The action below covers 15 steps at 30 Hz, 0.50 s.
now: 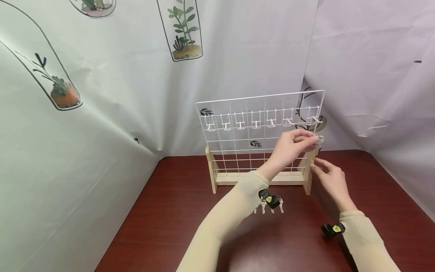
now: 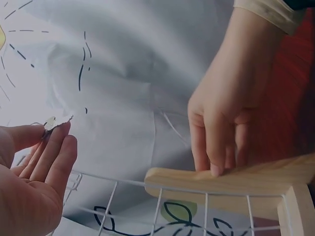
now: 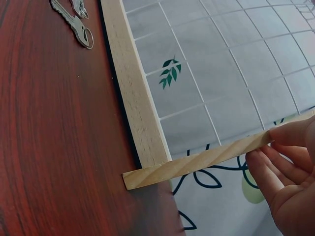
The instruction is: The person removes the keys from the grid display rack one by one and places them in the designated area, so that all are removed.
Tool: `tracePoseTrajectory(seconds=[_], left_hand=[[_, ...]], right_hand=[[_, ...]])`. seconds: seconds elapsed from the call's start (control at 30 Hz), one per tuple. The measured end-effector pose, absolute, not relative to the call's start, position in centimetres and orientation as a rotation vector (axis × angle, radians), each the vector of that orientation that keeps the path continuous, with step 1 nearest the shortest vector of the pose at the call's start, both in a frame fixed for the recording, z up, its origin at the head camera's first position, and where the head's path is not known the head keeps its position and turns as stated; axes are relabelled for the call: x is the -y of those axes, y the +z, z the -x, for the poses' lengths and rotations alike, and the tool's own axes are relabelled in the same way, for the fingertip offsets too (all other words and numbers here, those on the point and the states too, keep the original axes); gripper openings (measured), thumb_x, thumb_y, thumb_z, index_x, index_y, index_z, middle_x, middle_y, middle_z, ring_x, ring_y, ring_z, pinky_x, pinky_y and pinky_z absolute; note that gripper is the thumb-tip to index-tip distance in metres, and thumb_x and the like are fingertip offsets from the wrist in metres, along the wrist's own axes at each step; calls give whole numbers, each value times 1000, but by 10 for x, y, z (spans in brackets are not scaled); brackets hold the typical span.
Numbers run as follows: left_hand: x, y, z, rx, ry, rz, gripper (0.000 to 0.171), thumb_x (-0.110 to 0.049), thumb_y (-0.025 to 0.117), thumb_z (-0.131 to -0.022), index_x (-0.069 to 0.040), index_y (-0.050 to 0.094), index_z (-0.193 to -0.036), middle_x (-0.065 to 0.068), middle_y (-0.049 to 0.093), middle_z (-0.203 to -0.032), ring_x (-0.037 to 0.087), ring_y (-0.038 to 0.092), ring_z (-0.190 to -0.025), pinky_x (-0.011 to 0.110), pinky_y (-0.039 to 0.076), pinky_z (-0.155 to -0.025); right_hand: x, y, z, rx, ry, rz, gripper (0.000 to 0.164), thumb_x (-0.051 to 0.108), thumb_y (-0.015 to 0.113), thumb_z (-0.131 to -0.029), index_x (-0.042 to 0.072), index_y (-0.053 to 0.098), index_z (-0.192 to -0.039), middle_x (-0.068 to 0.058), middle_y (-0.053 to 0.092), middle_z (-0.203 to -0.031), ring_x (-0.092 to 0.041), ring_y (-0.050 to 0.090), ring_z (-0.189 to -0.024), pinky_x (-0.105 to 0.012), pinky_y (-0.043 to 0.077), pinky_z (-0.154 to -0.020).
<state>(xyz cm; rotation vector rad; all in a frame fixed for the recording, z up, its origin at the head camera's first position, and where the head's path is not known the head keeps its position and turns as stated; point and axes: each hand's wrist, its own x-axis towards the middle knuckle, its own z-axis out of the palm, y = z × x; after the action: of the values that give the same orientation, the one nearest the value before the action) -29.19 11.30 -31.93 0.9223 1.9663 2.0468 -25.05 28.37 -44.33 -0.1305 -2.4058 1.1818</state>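
Note:
A white wire grid rack with a row of hooks stands on a wooden base. At its right end my left hand pinches a key between thumb and fingers, just below the rightmost hook. In the left wrist view the key sticks out past the fingertips; its ring is hard to make out. Lower down, my right hand grips the wooden right leg of the rack. The right wrist view shows the thumb and fingers of that hand pinching the leg's edge.
Several keys lie on the dark red table in front of the rack, partly hidden by the left wrist's camera. Behind the rack hangs a pale cloth printed with plants.

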Motion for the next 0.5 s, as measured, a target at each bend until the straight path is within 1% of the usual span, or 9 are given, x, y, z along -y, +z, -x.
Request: tracePoseTrajectory(seconds=[0.07,0.17,0.23,0.27,0.4,0.47,0.5], left_hand=[[-108,-323,292,-2009,2009,-917,17,-15,71,-96,0,71,-105,4,77,-92,11,74,-78,26,60,-75],[-99,-329,293,-2083,1941,-934,18,-18,70,-97,-2,71,-104,2,77,-91,7,73,-76,23,60,-74],[-93,-334,295,-2117,1903,-957,18,-19,69,-97,-3,70,-103,1,76,-89,3,70,-71,21,59,-70],[-89,-337,295,-2126,1889,-967,18,-20,69,-97,-3,70,-102,1,76,-87,3,68,-70,21,58,-68],[-74,-347,298,-2158,1850,-967,18,-22,70,-97,-4,70,-99,0,76,-84,3,66,-66,26,59,-64],[-66,-351,299,-2161,1844,-954,18,-21,70,-97,-3,70,-99,2,77,-86,5,68,-68,31,61,-67],[-62,-354,300,-2169,1839,-941,17,-20,69,-97,-3,70,-99,2,77,-87,5,69,-69,32,61,-69]], right_hand=[[-284,-443,250,2404,1181,125,49,39,60,-101,3,63,-134,-22,71,-115,-31,64,-110,-24,43,-80],[-284,-443,250,2404,1178,128,49,39,60,-101,3,63,-134,-22,71,-115,-19,65,-105,-23,43,-80],[-283,-443,250,2404,1175,136,49,40,60,-101,3,64,-134,-21,71,-115,-9,63,-101,-20,42,-79],[-283,-443,249,2402,1177,139,49,40,61,-101,3,64,-134,-20,71,-114,-7,63,-100,-20,42,-79],[-282,-443,249,2395,1188,147,49,39,61,-100,3,64,-133,-21,71,-114,-5,63,-98,-18,42,-79],[-282,-443,249,2392,1192,146,49,39,61,-100,3,64,-134,-21,71,-115,-4,63,-98,-19,42,-79],[-282,-443,249,2389,1196,148,49,39,61,-100,4,64,-134,-21,71,-115,0,62,-97,-18,42,-79]])
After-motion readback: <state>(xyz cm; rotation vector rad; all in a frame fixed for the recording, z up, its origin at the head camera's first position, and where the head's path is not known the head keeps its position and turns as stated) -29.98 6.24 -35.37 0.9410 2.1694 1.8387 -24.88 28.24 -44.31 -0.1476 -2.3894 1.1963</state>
